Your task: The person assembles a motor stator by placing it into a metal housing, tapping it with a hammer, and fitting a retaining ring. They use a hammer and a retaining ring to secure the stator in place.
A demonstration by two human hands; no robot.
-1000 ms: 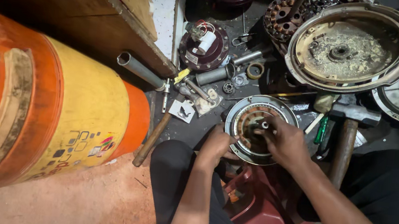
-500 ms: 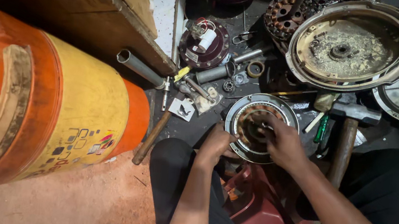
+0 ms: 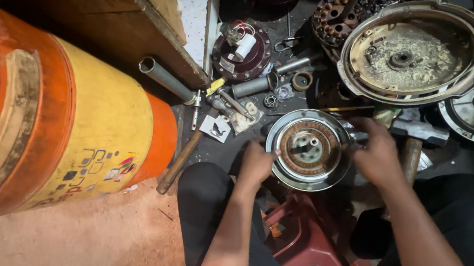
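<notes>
Head view: your two hands grip a round motor disc on the floor between your knees.

Your left hand reaches down with the forearm nearly straight, fingers curled against the left rim of the round motor disc. Your right hand comes in from the right on a bent arm, fingers closed over the disc's right edge, so both hands hold it from opposite sides. The disc lies flat, its copper-coloured ring and metal hub facing up, just above a red stool. A hammer lies just beside your right hand. A wooden-handled tool rests to the left, near the big orange and yellow drum. A large dirty round housing sits well beyond the disc.
</notes>
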